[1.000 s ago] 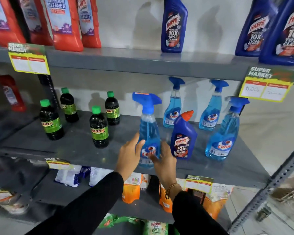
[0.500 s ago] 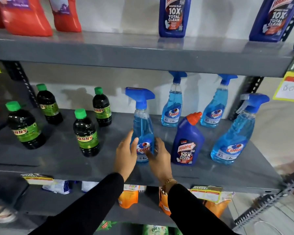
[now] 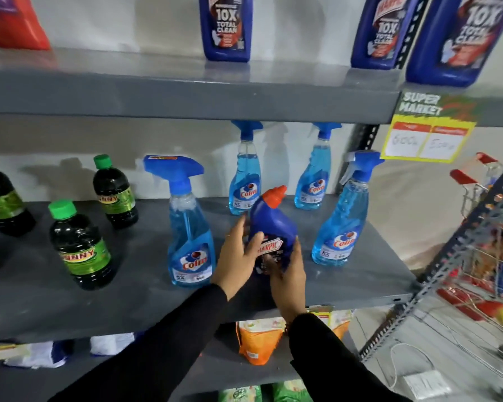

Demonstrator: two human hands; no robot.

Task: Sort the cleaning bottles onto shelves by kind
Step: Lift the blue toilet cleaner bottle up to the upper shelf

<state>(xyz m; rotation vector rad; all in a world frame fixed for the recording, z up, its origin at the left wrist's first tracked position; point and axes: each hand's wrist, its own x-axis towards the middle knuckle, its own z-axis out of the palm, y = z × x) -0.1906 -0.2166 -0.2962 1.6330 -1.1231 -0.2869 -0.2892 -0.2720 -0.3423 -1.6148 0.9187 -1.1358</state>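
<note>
On the middle shelf, among Colin sprays, I clasp the Harpic bottle, tilted, between left hand and right hand. Next, I judge: raise it to the matching bottles above.

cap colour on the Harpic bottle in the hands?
Orange-red cap on the dark blue Harpic bottle; head view, the only one.
</note>
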